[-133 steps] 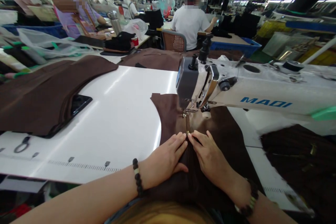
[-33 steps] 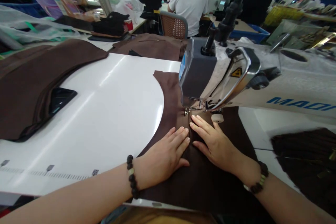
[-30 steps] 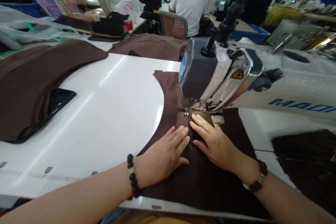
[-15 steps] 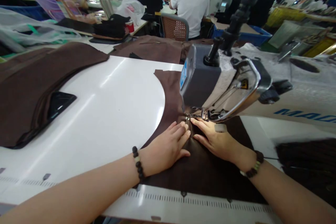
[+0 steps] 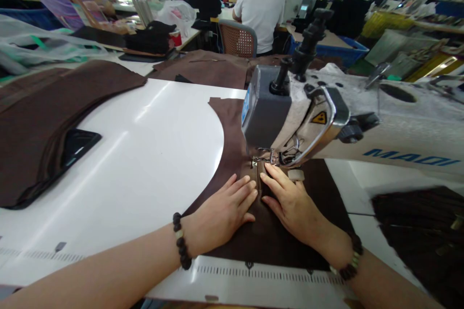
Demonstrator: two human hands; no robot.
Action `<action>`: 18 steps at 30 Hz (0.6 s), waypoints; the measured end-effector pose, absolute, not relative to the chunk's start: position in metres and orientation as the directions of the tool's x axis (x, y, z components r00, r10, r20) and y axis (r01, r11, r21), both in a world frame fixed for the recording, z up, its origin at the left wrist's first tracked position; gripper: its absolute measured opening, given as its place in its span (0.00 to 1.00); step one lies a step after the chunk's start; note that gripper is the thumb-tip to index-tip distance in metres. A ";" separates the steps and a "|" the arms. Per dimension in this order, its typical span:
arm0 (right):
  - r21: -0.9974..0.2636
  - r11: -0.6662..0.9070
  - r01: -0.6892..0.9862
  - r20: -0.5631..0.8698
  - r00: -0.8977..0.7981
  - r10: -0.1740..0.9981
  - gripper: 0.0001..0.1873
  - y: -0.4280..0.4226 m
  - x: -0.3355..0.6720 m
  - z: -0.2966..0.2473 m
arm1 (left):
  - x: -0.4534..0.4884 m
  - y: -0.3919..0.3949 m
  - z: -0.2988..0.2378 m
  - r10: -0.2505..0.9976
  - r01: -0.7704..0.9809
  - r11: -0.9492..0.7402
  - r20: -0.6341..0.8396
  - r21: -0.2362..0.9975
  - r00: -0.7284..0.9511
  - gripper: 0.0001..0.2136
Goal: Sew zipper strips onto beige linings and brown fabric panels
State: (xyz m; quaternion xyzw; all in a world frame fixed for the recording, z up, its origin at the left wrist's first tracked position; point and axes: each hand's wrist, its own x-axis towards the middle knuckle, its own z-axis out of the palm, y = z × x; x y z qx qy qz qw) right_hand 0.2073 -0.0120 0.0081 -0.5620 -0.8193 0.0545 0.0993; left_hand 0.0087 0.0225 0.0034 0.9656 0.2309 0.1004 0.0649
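A dark brown fabric piece (image 5: 232,130) lies flat under the needle area of a sewing machine (image 5: 279,111). Along it runs a narrow slit or seam, perhaps a zipper (image 5: 258,176), straight in front of the presser foot (image 5: 255,160). My left hand (image 5: 221,212) rests flat on the cloth left of that line, fingers stretched out. On the other side my right hand (image 5: 293,203) presses the cloth, fingers extended and close to the presser foot. A ring-like pale band sits on a right finger. The needle tip is too small to make out.
Stacked brown panels (image 5: 54,120) cover the left of the white table (image 5: 159,154), with a dark flat object (image 5: 81,145) beneath them. Dark cloth pieces (image 5: 420,231) lie at right. A printed ruler (image 5: 261,275) lines the front edge. Behind, a person in white (image 5: 259,12) sits facing away.
Both hands have drawn slightly back from the presser foot, showing more of the line in the cloth. The whole view has shifted a little.
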 end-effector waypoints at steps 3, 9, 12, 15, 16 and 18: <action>-0.210 0.363 0.908 0.108 -0.348 0.931 0.21 -0.010 0.207 0.008 | 0.011 0.022 0.005 0.474 0.446 -0.876 0.165 0.184 0.865 0.24; -0.236 0.369 0.899 0.126 -0.348 0.929 0.21 -0.004 0.208 0.006 | 0.014 0.025 0.005 0.490 0.458 -0.867 0.169 0.196 0.855 0.24; -0.240 0.355 0.903 0.118 -0.336 0.935 0.20 0.001 0.209 0.005 | 0.014 0.031 0.004 0.494 0.463 -0.865 0.165 0.192 0.854 0.23; -0.235 0.338 0.912 0.101 -0.323 0.941 0.20 0.006 0.211 0.004 | 0.015 0.039 0.004 0.495 0.465 -0.865 0.170 0.188 0.852 0.22; -0.233 0.334 0.913 0.094 -0.321 0.942 0.20 0.009 0.211 0.005 | 0.016 0.042 0.004 0.494 0.464 -0.866 0.175 0.186 0.852 0.21; -0.231 0.332 0.914 0.084 -0.322 0.943 0.20 0.013 0.212 0.005 | 0.018 0.047 0.004 0.496 0.466 -0.865 0.172 0.184 0.851 0.21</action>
